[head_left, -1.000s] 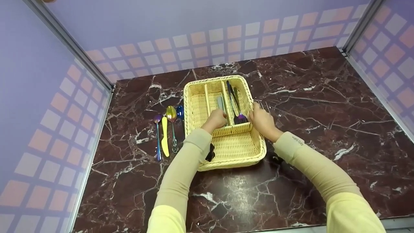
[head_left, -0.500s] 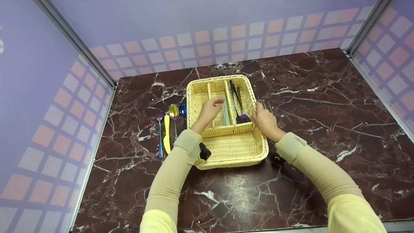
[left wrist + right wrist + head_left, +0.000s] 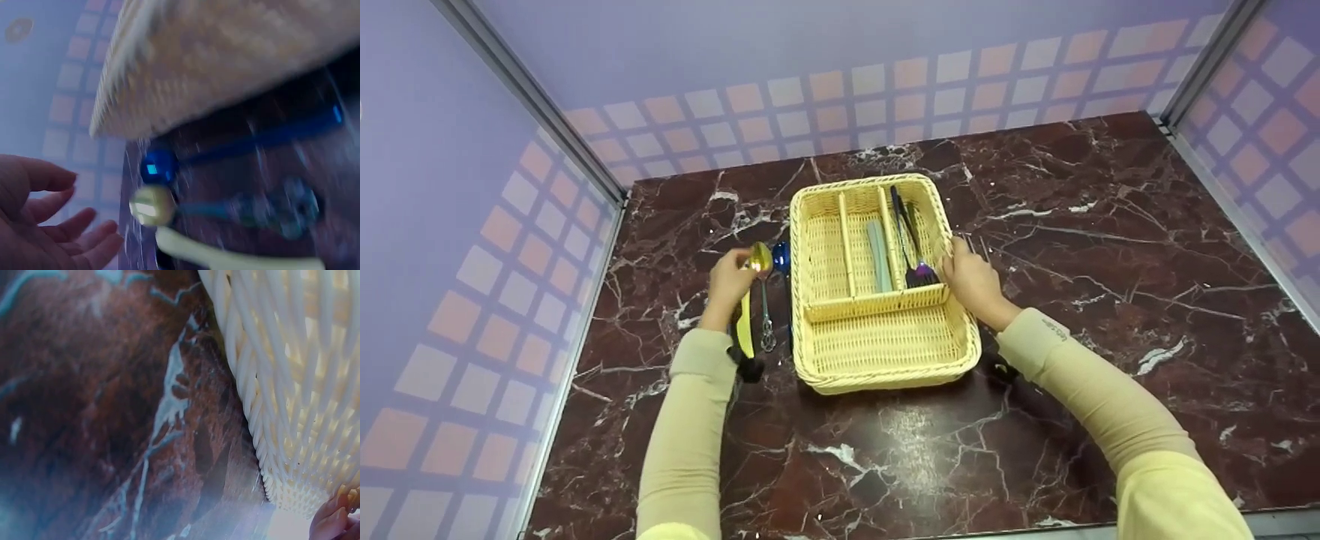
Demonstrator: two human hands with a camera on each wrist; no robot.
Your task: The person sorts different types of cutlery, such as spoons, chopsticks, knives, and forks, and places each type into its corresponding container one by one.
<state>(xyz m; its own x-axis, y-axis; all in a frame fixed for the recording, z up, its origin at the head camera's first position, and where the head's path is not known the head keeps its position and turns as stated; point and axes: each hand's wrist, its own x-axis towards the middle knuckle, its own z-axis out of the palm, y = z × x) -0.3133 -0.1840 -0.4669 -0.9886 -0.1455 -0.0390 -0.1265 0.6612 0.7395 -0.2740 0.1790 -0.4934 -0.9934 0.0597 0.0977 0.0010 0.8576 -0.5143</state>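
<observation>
So the yellow wicker basket sits on a dark red marbled tabletop, and the right hand has its fingers curled over the basket's right rim, gripping it. Left hand is out past the basket's left side, fingers loosely bent and holding nothing, right by the bowl of the gold spoon; the left wrist view shows a gap there. Between that spoon and the basket there's a blue spoon, and on the gold one's side away from the basket, a yellow knife. Inside the basket, a pale green utensil lies in the middle slot, plus forks in the right slot.
</observation>
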